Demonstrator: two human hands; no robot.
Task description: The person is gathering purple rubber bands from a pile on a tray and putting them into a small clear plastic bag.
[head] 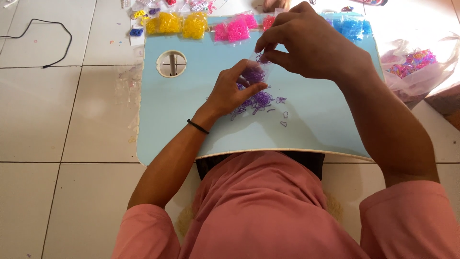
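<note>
Purple bands point(256, 100) lay mid-table point(182, 120); left hand point(232, 91) pinched some, right hand point(306, 43) pinched clear bag point(261, 67); best held mouth wide.

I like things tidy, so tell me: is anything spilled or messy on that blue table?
Yes. Loose purple bands lie scattered on the light blue table beside the left hand, a few strays further right. Both hands, the right hand above, pinch a small clear bag. The yellow packets and pink packets sit lined up along the far edge.
</note>
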